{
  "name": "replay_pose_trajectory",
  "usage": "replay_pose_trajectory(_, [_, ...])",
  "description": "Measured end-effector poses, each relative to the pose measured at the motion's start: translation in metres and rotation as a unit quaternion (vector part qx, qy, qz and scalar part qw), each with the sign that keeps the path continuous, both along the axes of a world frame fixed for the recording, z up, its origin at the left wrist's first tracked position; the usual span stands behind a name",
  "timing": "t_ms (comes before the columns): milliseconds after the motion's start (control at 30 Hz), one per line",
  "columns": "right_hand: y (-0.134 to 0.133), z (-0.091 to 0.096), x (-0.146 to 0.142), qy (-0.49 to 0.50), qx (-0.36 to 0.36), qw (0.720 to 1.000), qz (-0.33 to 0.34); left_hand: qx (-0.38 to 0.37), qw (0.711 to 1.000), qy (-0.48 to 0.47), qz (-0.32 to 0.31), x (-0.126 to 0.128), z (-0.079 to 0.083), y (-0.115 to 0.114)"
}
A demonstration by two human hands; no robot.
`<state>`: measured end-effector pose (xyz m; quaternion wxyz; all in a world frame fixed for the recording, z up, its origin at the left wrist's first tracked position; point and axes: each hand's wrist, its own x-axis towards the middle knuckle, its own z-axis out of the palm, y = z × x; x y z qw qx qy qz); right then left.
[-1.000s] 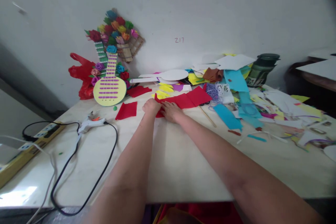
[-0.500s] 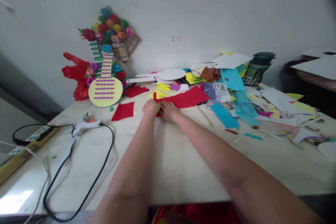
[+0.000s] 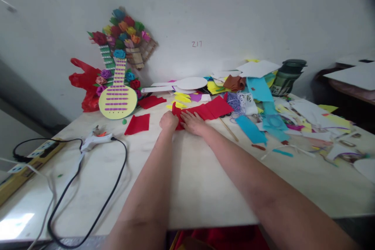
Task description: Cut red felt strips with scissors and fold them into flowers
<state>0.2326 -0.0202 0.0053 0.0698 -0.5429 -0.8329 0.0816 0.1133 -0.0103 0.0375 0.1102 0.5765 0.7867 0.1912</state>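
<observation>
The person's left hand [image 3: 169, 122], fist closed, grips the left end of the red strip [image 3: 218, 108] on the table [image 3: 205, 179], its long axis running rightward and slightly away past the flattened right hand [image 3: 193, 123] pressing just beside

On the left of my bench [image 3: 205, 187] I see a white glue gun [image 3: 101, 139] near a yellow-sided power strip [image 3: 54, 153]. Behind them a toy guitar [image 3: 117, 102] stands upright beside a red plastic bag [image 3: 85, 78]. To my right, a green-lidded bottle [image 3: 288, 78] stands near the wall [image 3: 249, 15], behind scattered paper scraps [image 3: 312, 113].
</observation>
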Motion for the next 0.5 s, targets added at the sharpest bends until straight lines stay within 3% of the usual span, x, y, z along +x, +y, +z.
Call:
replay_pose_trajectory(233, [-0.0005,0.0019,-0.0026,-0.003,-0.011,1.0,-0.003,-0.042,0.999,0.002,0.003,0.0053,0.0022,0.0006])
replay_pose_trajectory(500, [-0.002,0.0018,-0.0025,-0.003,-0.013,1.0,0.0,-0.021,0.999,0.031,-0.009,0.0063,-0.0029,0.0007])
